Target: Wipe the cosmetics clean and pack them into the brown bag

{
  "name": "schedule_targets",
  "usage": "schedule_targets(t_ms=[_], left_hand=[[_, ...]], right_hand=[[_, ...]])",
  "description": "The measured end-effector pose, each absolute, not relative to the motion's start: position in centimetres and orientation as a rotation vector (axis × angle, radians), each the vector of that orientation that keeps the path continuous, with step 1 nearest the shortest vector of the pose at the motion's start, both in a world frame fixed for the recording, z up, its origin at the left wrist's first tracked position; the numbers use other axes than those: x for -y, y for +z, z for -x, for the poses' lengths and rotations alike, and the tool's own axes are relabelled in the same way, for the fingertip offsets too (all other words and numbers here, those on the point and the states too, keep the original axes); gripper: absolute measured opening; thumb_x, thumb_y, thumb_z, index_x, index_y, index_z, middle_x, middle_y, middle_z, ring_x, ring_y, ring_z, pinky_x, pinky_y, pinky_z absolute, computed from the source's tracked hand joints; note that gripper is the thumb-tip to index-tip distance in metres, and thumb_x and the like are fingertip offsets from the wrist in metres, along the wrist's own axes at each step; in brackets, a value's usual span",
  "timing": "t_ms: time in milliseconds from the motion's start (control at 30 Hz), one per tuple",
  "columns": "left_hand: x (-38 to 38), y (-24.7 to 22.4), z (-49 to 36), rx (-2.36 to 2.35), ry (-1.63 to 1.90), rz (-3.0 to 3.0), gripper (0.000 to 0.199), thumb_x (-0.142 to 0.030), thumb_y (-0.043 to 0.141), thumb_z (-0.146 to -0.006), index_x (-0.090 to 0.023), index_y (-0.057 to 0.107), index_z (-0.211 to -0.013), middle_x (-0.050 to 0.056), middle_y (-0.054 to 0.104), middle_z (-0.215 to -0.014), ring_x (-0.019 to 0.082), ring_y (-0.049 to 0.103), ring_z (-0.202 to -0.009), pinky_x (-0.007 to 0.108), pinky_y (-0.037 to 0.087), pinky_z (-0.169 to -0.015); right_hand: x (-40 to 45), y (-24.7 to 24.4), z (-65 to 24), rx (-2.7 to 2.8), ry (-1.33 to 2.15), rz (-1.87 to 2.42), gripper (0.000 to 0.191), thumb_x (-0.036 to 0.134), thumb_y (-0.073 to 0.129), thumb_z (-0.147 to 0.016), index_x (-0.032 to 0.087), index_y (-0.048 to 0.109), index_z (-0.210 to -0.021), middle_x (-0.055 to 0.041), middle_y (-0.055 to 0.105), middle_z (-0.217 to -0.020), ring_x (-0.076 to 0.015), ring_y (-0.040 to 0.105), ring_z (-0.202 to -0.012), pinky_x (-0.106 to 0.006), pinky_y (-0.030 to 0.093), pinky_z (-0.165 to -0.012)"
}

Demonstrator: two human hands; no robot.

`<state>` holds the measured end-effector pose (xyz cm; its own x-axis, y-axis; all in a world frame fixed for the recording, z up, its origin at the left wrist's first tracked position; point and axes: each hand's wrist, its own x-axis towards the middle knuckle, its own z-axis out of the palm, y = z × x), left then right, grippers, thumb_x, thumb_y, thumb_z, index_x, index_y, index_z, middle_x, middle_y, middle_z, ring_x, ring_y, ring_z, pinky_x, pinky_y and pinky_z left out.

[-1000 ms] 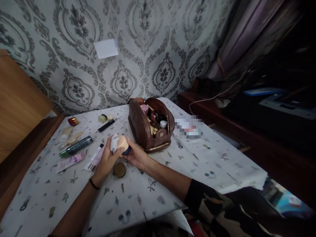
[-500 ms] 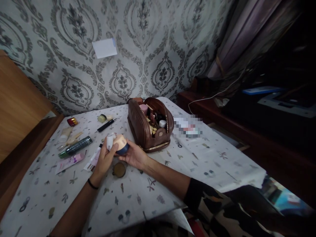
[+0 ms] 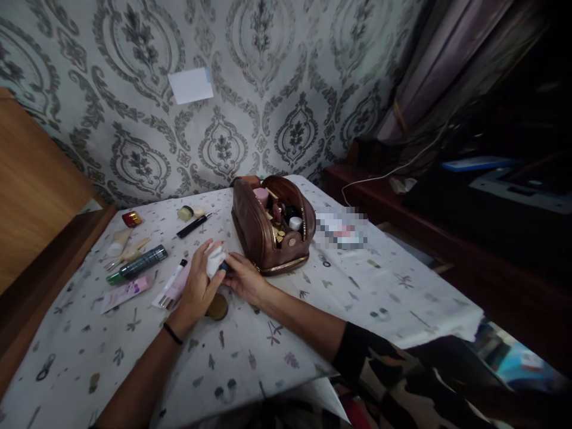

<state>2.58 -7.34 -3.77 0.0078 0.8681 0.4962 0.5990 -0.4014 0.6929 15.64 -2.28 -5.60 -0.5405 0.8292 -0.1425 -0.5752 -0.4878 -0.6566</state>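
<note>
My right hand (image 3: 245,281) is closed around a small jar (image 3: 224,266) with a dark blue base, held just above the table. In my left hand (image 3: 195,293) is a crumpled white tissue (image 3: 215,260), pressed against the jar and covering most of its peach-coloured part. Below my hands a round olive-brown disc (image 3: 218,307) lies on the cloth, partly hidden by my left hand. Right behind my right hand stands an unzipped brown leather cosmetic bag (image 3: 248,229), full of small cosmetics.
Left of my hands lie a pink tube (image 3: 129,290), a dark green bottle (image 3: 143,262), a slim pink-and-white tube (image 3: 176,285) and a black pen-like stick (image 3: 193,226). Farther back are a red-gold item (image 3: 131,218) and a green sponge-like piece (image 3: 185,213). A patterned cloth (image 3: 313,322) covers the table.
My left hand has turned and slid the tissue over the jar, which now shows less of its peach part. My right hand keeps its hold on the jar in about the same place.
</note>
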Motion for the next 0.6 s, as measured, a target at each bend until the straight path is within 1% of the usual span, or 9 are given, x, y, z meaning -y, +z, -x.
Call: schedule_targets(t_ms=[67, 133, 267, 433, 500, 600], left_hand=[[7.5, -3.4, -2.4, -1.583, 1.209, -2.137, 0.047, -0.043, 0.052, -0.095, -0.023, 0.054, -0.138, 0.014, 0.044, -0.148, 0.03, 0.04, -0.141, 0.049, 0.03, -0.118], [7.5, -3.2, -2.2, -1.648, 1.144, -2.196, 0.044, -0.042, 0.049, -0.097, -0.022, 0.055, -0.135, 0.014, 0.046, -0.144, 0.03, 0.042, -0.139, 0.048, 0.033, -0.116], [7.4, -2.9, -2.1, -1.708, 1.183, -2.202, 0.039, -0.04, 0.045, -0.099, -0.018, 0.058, -0.129, 0.014, 0.053, -0.13, 0.029, 0.051, -0.128, 0.044, 0.039, -0.11], [7.3, -2.3, -2.4, -1.76, 1.246, -2.147, 0.03, -0.04, 0.048, -0.097, -0.019, 0.064, -0.113, 0.009, 0.056, -0.107, 0.026, 0.058, -0.106, 0.038, 0.045, -0.098], [7.3, -2.0, -2.4, -1.757, 1.267, -2.127, 0.028, -0.04, 0.049, -0.097, -0.018, 0.065, -0.104, 0.007, 0.055, -0.1, 0.024, 0.058, -0.099, 0.036, 0.045, -0.092], [7.2, -1.9, -2.3, -1.73, 1.314, -2.071, 0.025, -0.038, 0.047, -0.097, -0.019, 0.063, -0.095, 0.006, 0.055, -0.093, 0.023, 0.056, -0.093, 0.034, 0.045, -0.086]], right_hand=[[2.3, -5.9, -15.5, 0.747, 2.049, 0.574, 0.046, 0.046, 0.089, -0.059, 0.02, 0.063, -0.087, 0.0029, 0.064, -0.08, -0.0126, 0.061, -0.072, -0.026, 0.055, -0.064], [2.5, -6.1, -15.4, 0.798, 2.02, 0.578, 0.047, 0.046, 0.089, -0.059, 0.021, 0.064, -0.09, 0.003, 0.064, -0.08, -0.0127, 0.061, -0.071, -0.025, 0.053, -0.061], [2.9, -6.0, -15.6, 0.917, 1.949, 0.603, 0.048, 0.046, 0.087, -0.06, 0.021, 0.067, -0.095, 0.0031, 0.062, -0.081, -0.0117, 0.058, -0.07, -0.021, 0.051, -0.057], [3.1, -5.8, -15.8, 1.155, 1.819, 0.68, 0.048, 0.048, 0.082, -0.067, 0.022, 0.067, -0.104, 0.0024, 0.062, -0.084, -0.0124, 0.057, -0.075, -0.021, 0.049, -0.061], [3.1, -5.9, -15.8, 1.227, 1.781, 0.693, 0.048, 0.05, 0.08, -0.069, 0.023, 0.066, -0.107, 0.0022, 0.062, -0.085, -0.013, 0.057, -0.075, -0.022, 0.049, -0.062], [3.0, -6.0, -15.9, 1.349, 1.715, 0.698, 0.049, 0.051, 0.077, -0.072, 0.024, 0.065, -0.111, 0.001, 0.063, -0.088, -0.0146, 0.058, -0.078, -0.025, 0.049, -0.066]])
